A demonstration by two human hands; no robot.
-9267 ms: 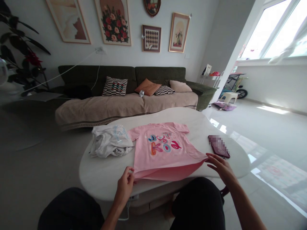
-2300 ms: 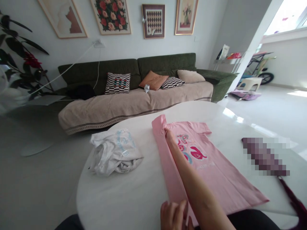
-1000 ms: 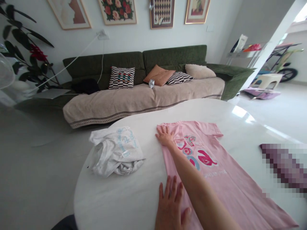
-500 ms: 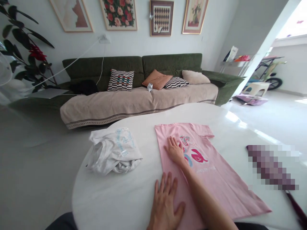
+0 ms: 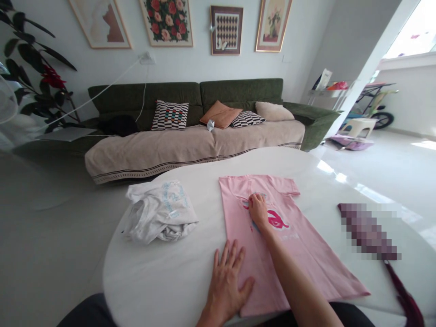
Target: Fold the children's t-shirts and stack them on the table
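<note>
Pink cotton T-shirt (image 5: 299, 254) lies flat on white oval surface (image 5: 163, 281), left side folded in. Left hand (image 5: 226, 284) presses its near edge, fingers spread flat; right hand (image 5: 258, 211) flat on print, gripping nothing. Crumpled white shirt (image 5: 160, 211) lies apart.

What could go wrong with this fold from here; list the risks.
1. The pink T-shirt's hem lies at the near edge of the white table; a tug might drag it off.
2. The left hand rests only partly on the folded strip, so the fold may spring open.
3. The right hand sliding over the print could bunch the fabric into creases.
</note>
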